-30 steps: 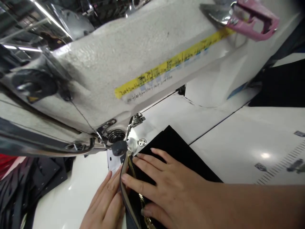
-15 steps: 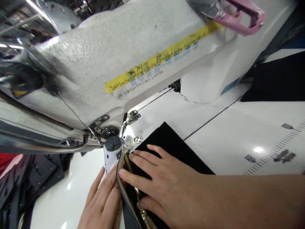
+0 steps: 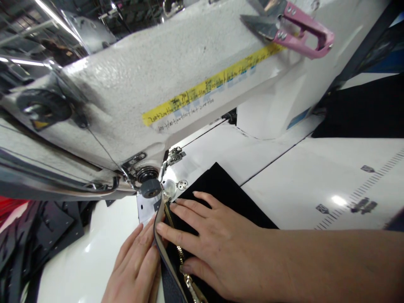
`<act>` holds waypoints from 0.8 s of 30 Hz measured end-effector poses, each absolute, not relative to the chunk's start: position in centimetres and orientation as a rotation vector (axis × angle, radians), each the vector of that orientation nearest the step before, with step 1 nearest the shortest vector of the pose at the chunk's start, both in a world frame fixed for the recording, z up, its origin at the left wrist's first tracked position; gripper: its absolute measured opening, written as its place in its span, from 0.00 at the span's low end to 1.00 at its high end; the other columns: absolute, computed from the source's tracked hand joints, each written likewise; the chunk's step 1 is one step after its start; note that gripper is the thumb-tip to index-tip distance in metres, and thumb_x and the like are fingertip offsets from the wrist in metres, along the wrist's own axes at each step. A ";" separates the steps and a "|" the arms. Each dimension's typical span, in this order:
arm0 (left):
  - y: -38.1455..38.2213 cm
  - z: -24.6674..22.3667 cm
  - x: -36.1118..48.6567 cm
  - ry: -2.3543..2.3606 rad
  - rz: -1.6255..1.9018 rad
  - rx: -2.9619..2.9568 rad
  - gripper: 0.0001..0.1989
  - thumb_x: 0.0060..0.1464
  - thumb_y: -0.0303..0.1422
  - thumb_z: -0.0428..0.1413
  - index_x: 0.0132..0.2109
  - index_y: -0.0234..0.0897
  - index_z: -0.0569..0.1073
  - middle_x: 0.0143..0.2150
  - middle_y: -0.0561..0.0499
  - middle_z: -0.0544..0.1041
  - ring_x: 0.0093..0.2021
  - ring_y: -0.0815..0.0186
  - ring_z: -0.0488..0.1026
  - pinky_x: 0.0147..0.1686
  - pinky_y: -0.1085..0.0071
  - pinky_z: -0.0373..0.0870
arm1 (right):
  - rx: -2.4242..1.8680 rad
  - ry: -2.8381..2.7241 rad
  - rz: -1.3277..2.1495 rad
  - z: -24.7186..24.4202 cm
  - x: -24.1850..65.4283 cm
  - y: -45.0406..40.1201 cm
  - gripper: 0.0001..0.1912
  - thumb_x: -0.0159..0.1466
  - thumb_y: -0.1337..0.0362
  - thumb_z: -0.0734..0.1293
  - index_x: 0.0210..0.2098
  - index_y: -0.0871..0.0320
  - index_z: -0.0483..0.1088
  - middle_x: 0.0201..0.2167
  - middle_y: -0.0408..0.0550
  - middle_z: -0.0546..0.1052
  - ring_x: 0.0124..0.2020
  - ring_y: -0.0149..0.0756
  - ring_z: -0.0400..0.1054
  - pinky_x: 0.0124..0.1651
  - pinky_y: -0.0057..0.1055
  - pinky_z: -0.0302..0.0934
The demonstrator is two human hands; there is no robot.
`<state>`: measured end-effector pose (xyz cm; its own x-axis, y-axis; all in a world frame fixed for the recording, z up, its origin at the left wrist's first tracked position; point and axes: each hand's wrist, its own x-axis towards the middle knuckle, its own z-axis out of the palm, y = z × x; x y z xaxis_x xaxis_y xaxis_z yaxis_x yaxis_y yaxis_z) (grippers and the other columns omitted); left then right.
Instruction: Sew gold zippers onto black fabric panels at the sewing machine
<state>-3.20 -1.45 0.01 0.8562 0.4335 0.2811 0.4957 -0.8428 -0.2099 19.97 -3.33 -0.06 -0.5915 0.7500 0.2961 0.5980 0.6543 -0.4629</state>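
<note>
Black fabric [image 3: 217, 185] with a gold-toothed zipper [image 3: 179, 252] lies on the white sewing machine bed. A dark leather strip [image 3: 168, 269] with a pale inner side stands on edge along the zipper and runs up to the presser area beside the dark roller [image 3: 150, 188]. My right hand [image 3: 208, 240] lies flat on the fabric, fingers spread, thumb beside the zipper pull [image 3: 192, 286]. On the strip's left side, my left hand [image 3: 139, 261] rests with its fingers stretched out and touching the strip; some fingertips are hidden behind it.
The sewing machine arm [image 3: 189, 63] spans the top, with pink thread snips [image 3: 303, 33] on it. Dark leather pieces [image 3: 53, 231] are heaped at the left. More black fabric [image 3: 362, 109] lies at the right, beyond a printed ruler scale [image 3: 356, 202].
The view has shifted slightly, so the snips show more fully. Both hands, the fabric and the strip keep nearly the same places by the roller.
</note>
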 end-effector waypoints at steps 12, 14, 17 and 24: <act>-1.4 0.0 -3.1 -0.688 -0.318 -2.736 0.19 0.55 0.29 0.43 0.52 0.32 0.65 0.60 0.41 0.62 0.59 0.56 0.60 0.54 0.63 0.62 | -1.054 -2.409 0.434 0.0 19.9 -3.4 0.26 0.66 0.57 0.57 0.61 0.57 0.51 0.60 0.54 0.57 0.61 0.42 0.47 0.62 0.45 0.39; -1.6 0.2 -2.8 -0.696 -0.284 -2.737 0.16 0.55 0.30 0.44 0.49 0.32 0.68 0.58 0.41 0.64 0.57 0.55 0.62 0.52 0.63 0.66 | -1.055 -2.419 0.394 -0.2 19.8 -3.4 0.26 0.66 0.59 0.55 0.61 0.63 0.51 0.61 0.57 0.55 0.62 0.42 0.44 0.63 0.45 0.36; -2.2 0.6 -2.1 -0.824 -0.236 -2.716 0.16 0.56 0.27 0.43 0.50 0.30 0.67 0.57 0.39 0.66 0.56 0.57 0.64 0.51 0.61 0.67 | -1.037 -2.468 0.330 -0.5 19.6 -3.5 0.26 0.65 0.66 0.54 0.60 0.68 0.51 0.63 0.59 0.50 0.64 0.43 0.39 0.64 0.46 0.34; -2.9 -0.4 -1.8 -0.959 -0.460 -2.715 0.17 0.58 0.24 0.42 0.52 0.31 0.66 0.55 0.38 0.67 0.56 0.56 0.64 0.49 0.56 0.68 | -1.004 -2.566 0.191 -0.4 19.5 -3.4 0.28 0.60 0.71 0.55 0.60 0.62 0.54 0.62 0.52 0.53 0.63 0.43 0.41 0.62 0.47 0.44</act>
<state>-1.78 -2.93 -0.42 0.7371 0.5695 0.3638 0.6401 -0.7609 -0.1058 19.54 -3.45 -0.37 -0.6739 0.6770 0.2959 0.6259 0.7359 -0.2583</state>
